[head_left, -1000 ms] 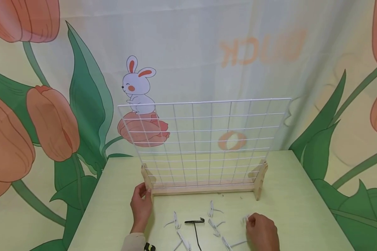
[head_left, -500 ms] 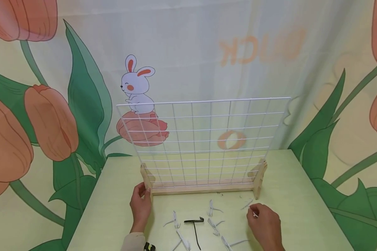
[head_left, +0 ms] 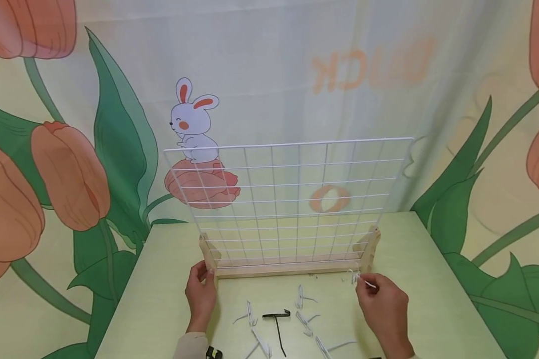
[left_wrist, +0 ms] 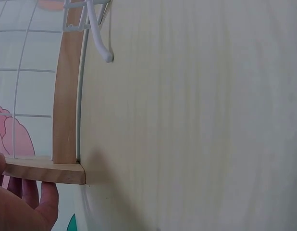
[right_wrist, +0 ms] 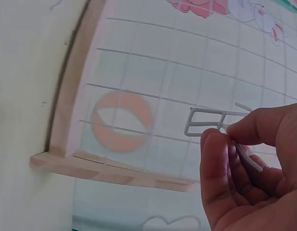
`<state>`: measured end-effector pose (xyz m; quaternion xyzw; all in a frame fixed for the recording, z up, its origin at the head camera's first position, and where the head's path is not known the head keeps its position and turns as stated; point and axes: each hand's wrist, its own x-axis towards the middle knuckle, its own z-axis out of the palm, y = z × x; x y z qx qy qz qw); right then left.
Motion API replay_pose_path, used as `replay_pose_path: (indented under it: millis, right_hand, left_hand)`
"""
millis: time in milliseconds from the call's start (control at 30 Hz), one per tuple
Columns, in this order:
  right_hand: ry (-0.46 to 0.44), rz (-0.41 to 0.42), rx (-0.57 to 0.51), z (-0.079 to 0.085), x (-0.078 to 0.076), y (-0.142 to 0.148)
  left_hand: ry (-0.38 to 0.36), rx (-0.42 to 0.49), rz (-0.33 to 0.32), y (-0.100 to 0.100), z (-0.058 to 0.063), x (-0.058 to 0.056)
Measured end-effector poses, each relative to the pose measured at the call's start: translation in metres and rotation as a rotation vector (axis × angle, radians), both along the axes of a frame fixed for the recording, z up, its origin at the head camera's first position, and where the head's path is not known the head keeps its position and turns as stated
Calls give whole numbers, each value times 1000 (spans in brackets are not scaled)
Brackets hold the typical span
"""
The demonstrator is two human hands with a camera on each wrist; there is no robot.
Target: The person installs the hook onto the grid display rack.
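A white wire grid panel [head_left: 287, 204] stands upright in a wooden stand [head_left: 292, 272]. At the stand's left end, my left hand [head_left: 200, 294] grips the wooden side piece [left_wrist: 47, 172], thumb on one face and fingers on the other. My right hand [head_left: 386, 306] pinches a white wire hook [right_wrist: 204, 129] between thumb and fingertips, its framed back end pointing toward the grid. That hook is in front of the stand's right end, apart from the grid in the right wrist view. My fingers hide part of it.
Several white hooks, one of them nearest the stand [head_left: 300, 297], lie scattered on the pale table [head_left: 161, 279]. A black hook [head_left: 276, 315] lies among them. Behind the table hangs a curtain [head_left: 269, 75] printed with tulips and a rabbit.
My right hand has moved away from me, toward the stand's right end, carrying the white hook. My left hand keeps its grip on the stand. The head view has shifted slightly.
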<state>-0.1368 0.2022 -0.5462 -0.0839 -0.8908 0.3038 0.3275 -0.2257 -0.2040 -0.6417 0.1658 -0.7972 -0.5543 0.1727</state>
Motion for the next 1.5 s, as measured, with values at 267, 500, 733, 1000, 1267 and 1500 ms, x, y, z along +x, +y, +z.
replay_pose_path:
  millis: [267, 500, 733, 1000, 1267, 1500]
  right_hand:
    - [55, 37, -115, 35, -6, -3]
    - [135, 58, -176, 61, -10, -3]
    - [218, 77, -190, 82, -20, 2]
    - [305, 64, -206, 99, -35, 13]
    - [400, 36, -229, 133, -53, 20]
    - [451, -4, -222, 157, -61, 24]
  left_hand:
    - [8, 6, 1, -1, -1, -2]
    - [6, 6, -1, 0, -1, -3]
    - [4, -10, -5, -1, -1, -3]
    - [-3, 5, -12, -2, -2, -3]
    - [-16, 10, -7, -2, -5, -3]
    - [-17, -5, 5, -1, -6, -2]
